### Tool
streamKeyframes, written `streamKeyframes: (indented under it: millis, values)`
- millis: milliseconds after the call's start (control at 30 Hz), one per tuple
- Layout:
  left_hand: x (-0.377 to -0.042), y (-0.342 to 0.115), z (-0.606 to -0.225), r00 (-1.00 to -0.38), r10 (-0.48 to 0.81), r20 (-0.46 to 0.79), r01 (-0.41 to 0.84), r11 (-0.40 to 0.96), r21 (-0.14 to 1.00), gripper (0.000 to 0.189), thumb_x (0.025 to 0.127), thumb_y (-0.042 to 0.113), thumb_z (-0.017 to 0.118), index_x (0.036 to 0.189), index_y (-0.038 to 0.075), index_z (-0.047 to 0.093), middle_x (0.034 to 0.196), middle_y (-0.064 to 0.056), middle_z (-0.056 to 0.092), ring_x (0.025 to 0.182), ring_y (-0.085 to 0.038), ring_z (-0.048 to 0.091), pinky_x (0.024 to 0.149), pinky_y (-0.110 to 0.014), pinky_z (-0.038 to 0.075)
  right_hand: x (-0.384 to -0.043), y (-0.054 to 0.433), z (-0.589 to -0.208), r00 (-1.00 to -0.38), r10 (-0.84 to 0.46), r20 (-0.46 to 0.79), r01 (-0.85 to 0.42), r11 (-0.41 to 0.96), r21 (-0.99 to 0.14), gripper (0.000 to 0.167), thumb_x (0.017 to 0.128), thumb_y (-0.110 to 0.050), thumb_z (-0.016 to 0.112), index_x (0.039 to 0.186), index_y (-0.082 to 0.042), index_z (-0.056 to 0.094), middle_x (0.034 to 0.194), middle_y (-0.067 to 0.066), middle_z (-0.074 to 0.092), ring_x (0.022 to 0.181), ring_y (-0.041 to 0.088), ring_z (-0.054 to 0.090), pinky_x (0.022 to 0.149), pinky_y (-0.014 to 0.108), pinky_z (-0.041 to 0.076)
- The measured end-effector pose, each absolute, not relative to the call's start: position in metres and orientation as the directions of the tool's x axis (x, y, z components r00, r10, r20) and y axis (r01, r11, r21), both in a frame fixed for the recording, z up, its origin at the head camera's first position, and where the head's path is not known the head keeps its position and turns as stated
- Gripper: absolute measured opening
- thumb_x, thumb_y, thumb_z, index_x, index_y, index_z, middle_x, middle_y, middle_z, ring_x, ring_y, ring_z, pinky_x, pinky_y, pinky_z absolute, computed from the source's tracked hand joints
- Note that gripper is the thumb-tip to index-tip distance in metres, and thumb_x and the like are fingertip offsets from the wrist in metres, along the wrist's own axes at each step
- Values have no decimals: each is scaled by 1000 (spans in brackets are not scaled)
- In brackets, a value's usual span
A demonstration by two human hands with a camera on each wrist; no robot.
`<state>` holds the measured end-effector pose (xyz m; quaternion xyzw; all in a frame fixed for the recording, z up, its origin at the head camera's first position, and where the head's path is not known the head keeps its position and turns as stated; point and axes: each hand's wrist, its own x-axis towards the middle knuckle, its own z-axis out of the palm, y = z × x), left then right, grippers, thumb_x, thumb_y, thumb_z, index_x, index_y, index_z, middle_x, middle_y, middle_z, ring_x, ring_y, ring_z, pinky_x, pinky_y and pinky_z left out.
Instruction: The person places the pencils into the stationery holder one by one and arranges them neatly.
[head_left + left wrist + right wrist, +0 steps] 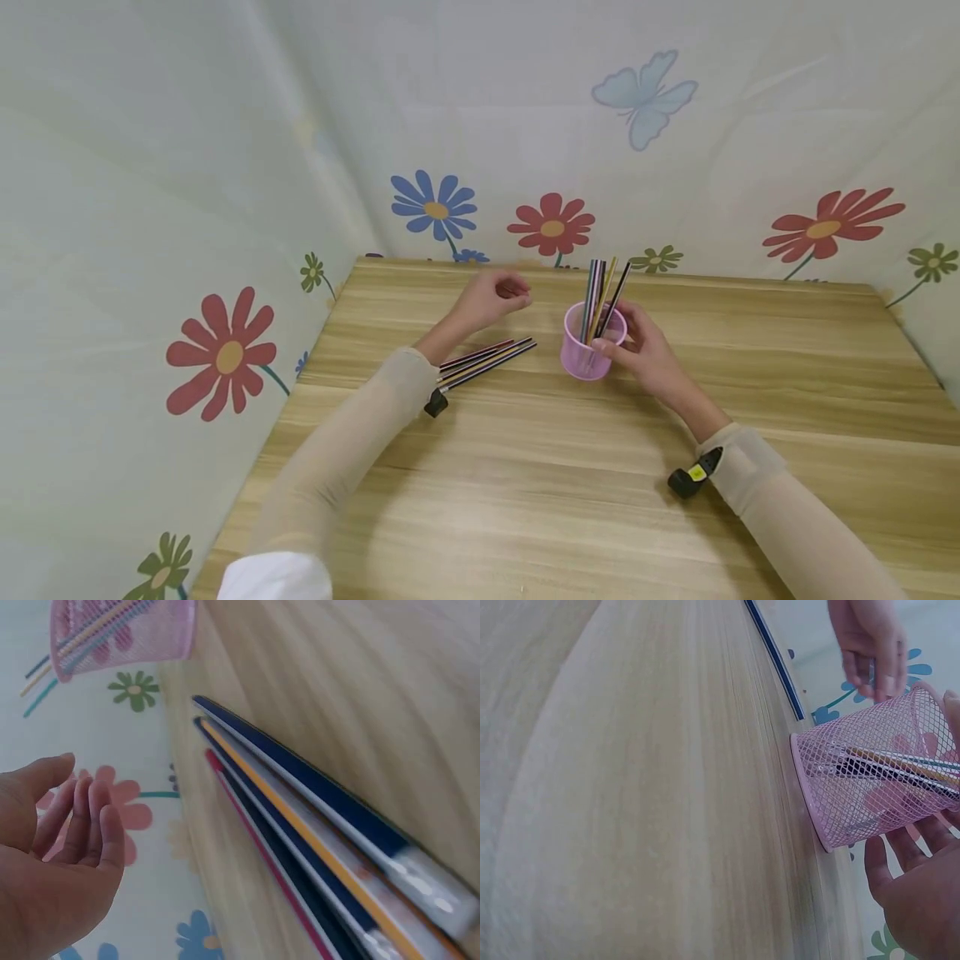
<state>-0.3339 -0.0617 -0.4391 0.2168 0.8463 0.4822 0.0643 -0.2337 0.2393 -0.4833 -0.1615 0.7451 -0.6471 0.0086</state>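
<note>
A pink mesh pen cup (583, 360) stands upright on the table with several slim paintbrushes (592, 292) in it, handles up. My right hand (651, 354) holds the cup from its right side, thumb at the front and fingers round the back; the right wrist view shows the fingers (911, 851) against the mesh. Left of the cup my left hand (487, 300) is held over the table, fingers loosely curled and holding nothing. Near its wrist lie several more paintbrushes (487, 364), side by side; the left wrist view shows their dark, orange and red handles and a silver ferrule (424, 877).
The wood-grain table (525, 500) meets a white curtain (480, 100) printed with flowers at its back and left edges. A small black camera (688, 482) sits on the right wrist, another black camera (436, 404) on the left.
</note>
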Motion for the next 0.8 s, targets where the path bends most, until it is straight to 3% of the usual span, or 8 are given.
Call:
streamKeyframes:
  millis: [133, 500, 800]
  values:
    - [-335, -75, -451, -881, 469, 60, 312, 480, 820, 23, 97, 12, 79, 114, -1, 75, 102, -7, 74, 94, -21, 70, 86, -32, 58, -234, 240, -483, -947, -247, 204, -240, 124, -963, 69, 99, -4, 74, 157, 1, 37, 155, 21, 50, 142, 26, 49, 110, 27, 48]
    - [-330, -94, -461, -830, 551, -89, 341, 626, 701, 8, 98, 12, 78, 104, 7, 77, 97, -3, 74, 92, -19, 69, 87, -34, 58, -234, 241, -481, -948, -246, 202, -239, 132, -962, 69, 100, -3, 73, 157, 2, 36, 154, 21, 50, 141, 24, 50, 115, 37, 46]
    - [-328, -95, -463, -796, 577, -184, 352, 688, 634, 5, 98, 12, 78, 102, 9, 77, 95, -2, 74, 91, -18, 67, 87, -32, 56, -234, 240, -483, -948, -257, 190, -227, 124, -966, 70, 100, -4, 74, 159, -1, 35, 157, 21, 47, 144, 30, 47, 114, 35, 46]
